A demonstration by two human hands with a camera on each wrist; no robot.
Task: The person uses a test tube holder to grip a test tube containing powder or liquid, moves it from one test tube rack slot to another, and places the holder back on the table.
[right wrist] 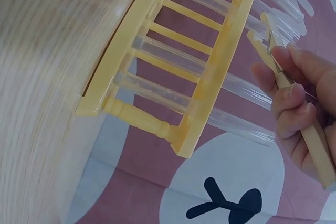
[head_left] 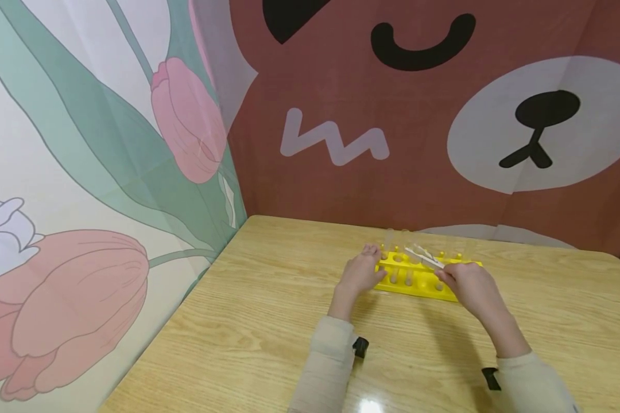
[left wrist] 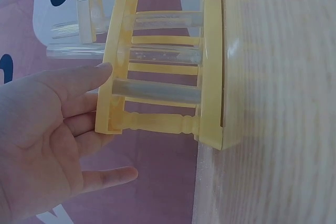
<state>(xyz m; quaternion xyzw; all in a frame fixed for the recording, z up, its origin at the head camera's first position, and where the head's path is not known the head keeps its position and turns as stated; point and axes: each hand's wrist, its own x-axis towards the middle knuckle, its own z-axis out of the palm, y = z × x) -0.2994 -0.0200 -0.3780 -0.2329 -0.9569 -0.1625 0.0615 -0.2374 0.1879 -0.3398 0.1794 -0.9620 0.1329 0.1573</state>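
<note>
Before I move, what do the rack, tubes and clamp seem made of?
Rack: probably smooth plastic, given its even yellow colour and moulded-looking posts.
Tubes: clear, shiny glass or plastic; see-through walls leave both open.
Clamp: likely pale, matt wood, with a thin, metal-looking wire spring.

My left grip (head_left: 360,272) and right grip (head_left: 472,289) are bare. Left sleeve (head_left: 324,358) and right sleeve (head_left: 534,383): cream cloth, lightly creased, cuffs ending short of the hands. Small black fitting (head_left: 360,347) beside the left cuff's inner side; similar black piece (head_left: 491,378) beside the right.
</note>
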